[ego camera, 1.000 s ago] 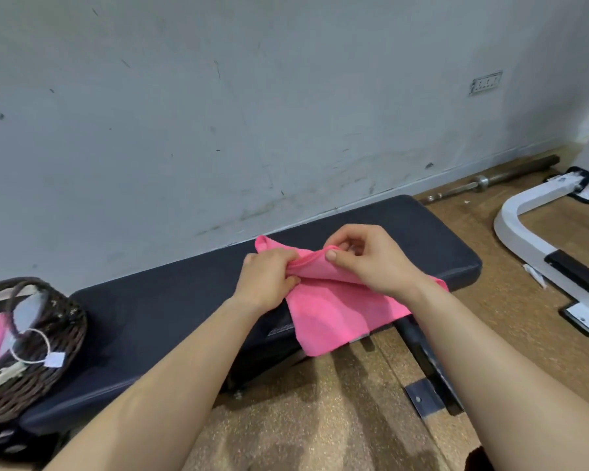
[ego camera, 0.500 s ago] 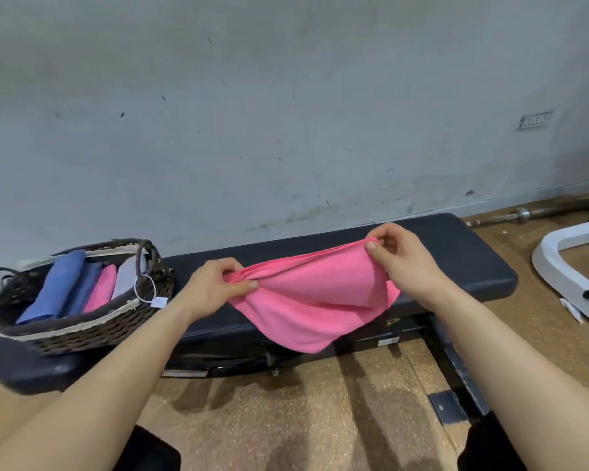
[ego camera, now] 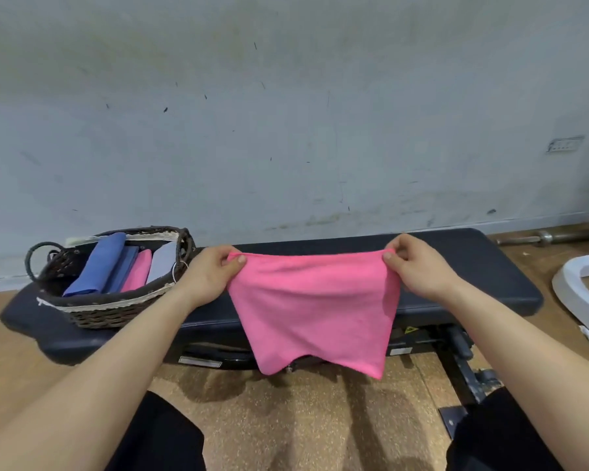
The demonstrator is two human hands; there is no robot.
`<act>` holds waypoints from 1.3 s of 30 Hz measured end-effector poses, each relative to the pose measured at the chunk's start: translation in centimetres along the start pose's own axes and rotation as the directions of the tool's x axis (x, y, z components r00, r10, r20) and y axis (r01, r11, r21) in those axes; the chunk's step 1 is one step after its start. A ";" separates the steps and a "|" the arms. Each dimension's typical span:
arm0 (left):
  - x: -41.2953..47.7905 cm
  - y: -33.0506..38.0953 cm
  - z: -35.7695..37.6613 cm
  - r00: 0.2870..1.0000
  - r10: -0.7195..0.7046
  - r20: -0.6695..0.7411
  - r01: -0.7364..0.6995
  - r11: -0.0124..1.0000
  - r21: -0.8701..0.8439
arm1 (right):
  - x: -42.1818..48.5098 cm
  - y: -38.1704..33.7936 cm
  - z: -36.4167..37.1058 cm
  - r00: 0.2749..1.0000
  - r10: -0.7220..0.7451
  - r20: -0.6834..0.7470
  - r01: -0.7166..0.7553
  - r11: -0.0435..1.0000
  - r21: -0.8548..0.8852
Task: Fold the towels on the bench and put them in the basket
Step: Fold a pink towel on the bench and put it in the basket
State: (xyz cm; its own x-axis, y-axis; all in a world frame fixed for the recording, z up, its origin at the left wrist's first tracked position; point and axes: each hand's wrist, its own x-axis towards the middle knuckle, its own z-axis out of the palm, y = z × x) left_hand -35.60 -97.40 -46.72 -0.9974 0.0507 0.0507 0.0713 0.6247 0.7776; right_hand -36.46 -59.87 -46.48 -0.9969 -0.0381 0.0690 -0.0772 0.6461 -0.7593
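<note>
a: what are the hands doing?
b: the left hand [ego camera: 211, 277] and right hand [ego camera: 419, 266] each pinch a top corner of a soft, fuzzy pink towel [ego camera: 313, 307]. it is stretched flat and hangs in front of the padded black bench [ego camera: 473, 266].
a: and the basket?
b: at nine o'clock from the towel, a dark oval wicker basket [ego camera: 116, 307] sits on the bench, holding folded blue, pink and grey towels [ego camera: 96, 270] on edge.
</note>
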 end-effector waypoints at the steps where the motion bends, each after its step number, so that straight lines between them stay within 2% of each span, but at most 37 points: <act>1: 0.2 -0.2 0.3 1.000 -0.001 -0.013 0.002 0.997 0.077 | 0.1 0.0 0.1 1.000 0.012 0.016 -0.011 0.999 -0.038; 2: 0.5 -0.6 0.5 1.000 -0.014 -0.020 0.015 0.996 0.093 | 0.3 0.0 0.1 0.999 0.033 0.009 -0.033 0.999 -0.036; 6: 2.3 -1.4 1.4 0.997 -0.076 0.009 0.077 0.995 -0.068 | 2.1 0.4 -0.3 0.988 0.140 -0.069 -0.128 0.979 0.156; 10: 5.2 -1.0 2.4 0.994 -0.084 -0.077 0.085 0.996 0.011 | 4.9 0.6 0.0 0.975 0.209 -0.079 -0.195 0.968 0.159; 14: 9.0 -1.3 3.3 0.970 -0.180 -0.163 0.171 0.983 -0.072 | 8.1 0.5 0.8 0.953 0.301 -0.033 -0.285 0.927 0.244; 20: 13.9 -1.9 4.8 0.933 -0.322 -0.160 0.271 0.923 -0.274 | 13.0 1.5 2.2 0.939 0.339 0.059 -0.336 0.867 0.367; 25: 15.9 -3.3 5.2 0.925 -0.333 -0.182 0.269 0.914 -0.302 | 15.6 2.0 2.7 0.935 0.327 0.134 -0.351 0.816 0.459; 29: 16.2 -3.6 4.6 0.943 -0.260 -0.207 0.202 0.943 -0.266 | 16.3 1.6 2.7 0.959 0.259 0.118 -0.282 0.803 0.525; 34: 15.3 -3.7 3.6 0.958 -0.146 -0.247 0.126 0.988 -0.094 | 15.1 1.7 2.8 0.980 0.186 0.065 -0.185 0.758 0.625; 37: 12.4 -3.8 4.2 0.972 -0.108 -0.208 0.119 0.992 0.042 | 12.6 3.0 3.6 0.979 0.193 0.069 -0.196 0.781 0.593; 39: 10.1 -4.3 4.6 0.982 -0.087 -0.166 0.103 0.991 0.090 | 10.6 4.5 4.2 0.979 0.202 0.032 -0.189 0.837 0.514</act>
State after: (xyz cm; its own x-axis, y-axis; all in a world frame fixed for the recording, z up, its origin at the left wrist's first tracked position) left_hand -45.91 -95.95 -52.45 -0.9872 -0.1345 0.0861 -0.0318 0.6940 0.7193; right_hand -47.42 -60.55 -51.86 -0.9920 0.0690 -0.1062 0.1158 0.1557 -0.9810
